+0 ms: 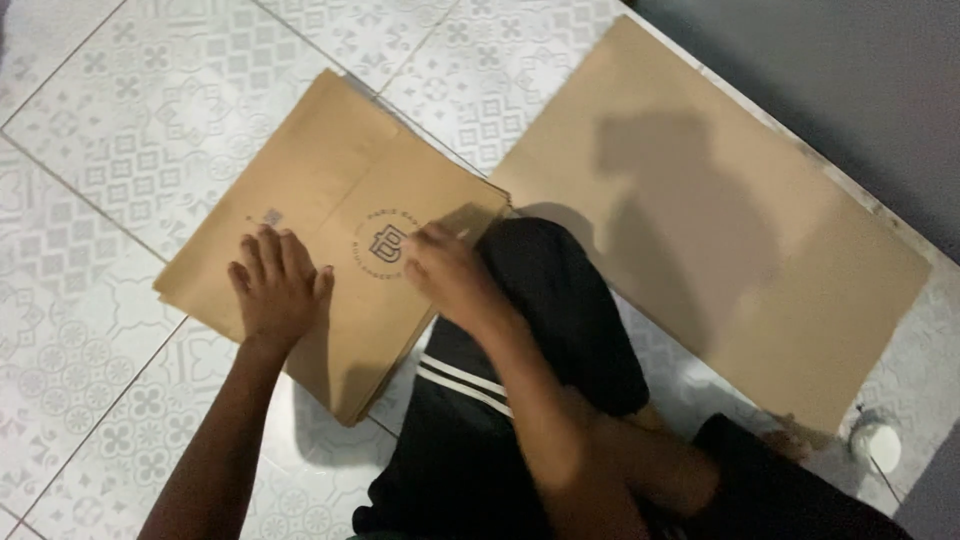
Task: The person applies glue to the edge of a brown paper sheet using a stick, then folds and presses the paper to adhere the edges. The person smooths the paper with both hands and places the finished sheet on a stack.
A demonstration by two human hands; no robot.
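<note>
A floor of pale tiles [90,120] with a faint grey ornamental pattern fills the view from above, with a dark grey wall [850,90] along the upper right. A person sits on the floor in black trousers [530,330] with white stripes. In front of their knee lies a stack of flat brown paper bags [340,180], turned at an angle, the top one bearing a round dark printed emblem. The left hand [278,288] lies flat on the stack, fingers spread wide, pressing it down and gripping nothing. The right hand [445,272] rests at the stack's near right edge beside the emblem, fingers curled; whether it pinches the top bag's edge cannot be told. The step in hand looks like steadying the pile while working its top sheet, and any lift would seem to call for a firm pinch on one layer only. A large brown sheet [720,220] lies well apart to the right, crossed by the person's shadow. A small white round object [875,445] at the lower right is too blurred to identify
</note>
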